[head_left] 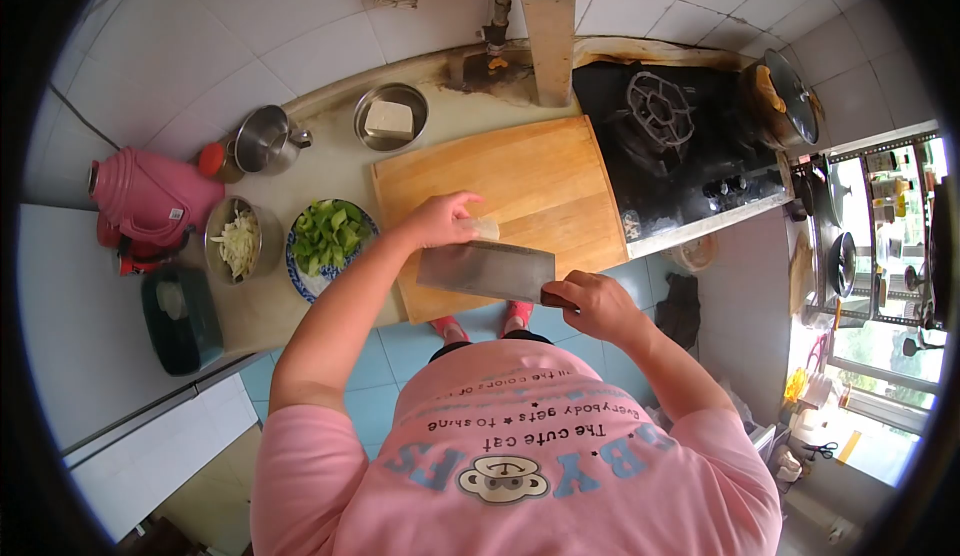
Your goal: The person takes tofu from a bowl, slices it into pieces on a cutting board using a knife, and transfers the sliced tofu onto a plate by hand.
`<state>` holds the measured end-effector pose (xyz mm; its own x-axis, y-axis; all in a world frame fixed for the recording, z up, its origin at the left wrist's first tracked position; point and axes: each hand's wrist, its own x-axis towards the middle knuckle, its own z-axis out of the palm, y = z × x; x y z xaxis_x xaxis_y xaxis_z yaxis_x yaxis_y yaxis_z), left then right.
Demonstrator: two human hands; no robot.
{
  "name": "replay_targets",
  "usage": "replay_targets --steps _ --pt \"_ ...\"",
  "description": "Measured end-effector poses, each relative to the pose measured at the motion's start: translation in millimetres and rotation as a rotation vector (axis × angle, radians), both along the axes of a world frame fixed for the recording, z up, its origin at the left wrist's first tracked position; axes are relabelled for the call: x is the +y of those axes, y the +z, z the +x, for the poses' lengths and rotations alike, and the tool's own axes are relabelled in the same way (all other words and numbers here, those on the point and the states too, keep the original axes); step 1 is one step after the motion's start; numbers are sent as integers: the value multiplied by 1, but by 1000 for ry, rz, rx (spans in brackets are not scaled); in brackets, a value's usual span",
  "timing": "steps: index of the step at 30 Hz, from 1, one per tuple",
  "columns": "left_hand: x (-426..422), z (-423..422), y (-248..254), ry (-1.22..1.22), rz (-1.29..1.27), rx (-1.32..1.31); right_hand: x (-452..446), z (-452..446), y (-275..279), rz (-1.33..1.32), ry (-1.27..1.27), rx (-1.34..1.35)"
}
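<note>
My right hand is closed round the dark handle of a cleaver. The cleaver's wide blade lies across the near part of a wooden cutting board, close to my left hand. My left hand rests over the board with its fingers bent against a small pale piece of food. What kind of food it is cannot be made out, and the fingers cover part of it.
Left of the board are a plate of chopped green vegetable and a bowl of pale shreds. Behind stands a metal bowl with a tofu block. A black gas stove with a pot borders the right side.
</note>
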<state>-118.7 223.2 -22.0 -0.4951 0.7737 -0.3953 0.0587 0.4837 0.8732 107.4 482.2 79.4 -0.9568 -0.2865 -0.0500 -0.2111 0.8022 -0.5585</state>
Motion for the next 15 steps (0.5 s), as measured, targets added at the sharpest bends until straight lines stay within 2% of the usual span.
replay_targets --steps 2,5,7,8,10,11,13,14,15 --pt "-3 -13 -32 83 41 -43 -1 4 2 -13 -7 -9" --pt "-3 -23 -37 199 117 -119 -2 11 5 -33 -16 -13" --pt "-3 -27 -39 118 4 313 -1 17 7 -35 -38 -47" --pt "-4 -25 -40 116 4 311 0 21 8 -35 -40 -49" --pt "-9 -22 -47 238 -20 817 3 28 10 -71 -81 -81" --pt "-14 -21 -50 238 -21 813 4 34 7 -71 -80 -84" --pt "-23 -18 -42 584 11 861 5 44 -1 -282 -196 -73" --pt "-30 -6 -35 735 26 664 4 48 -3 -283 -194 -76" --pt "-36 12 -41 736 23 662 2 50 -3 -350 -260 -187"
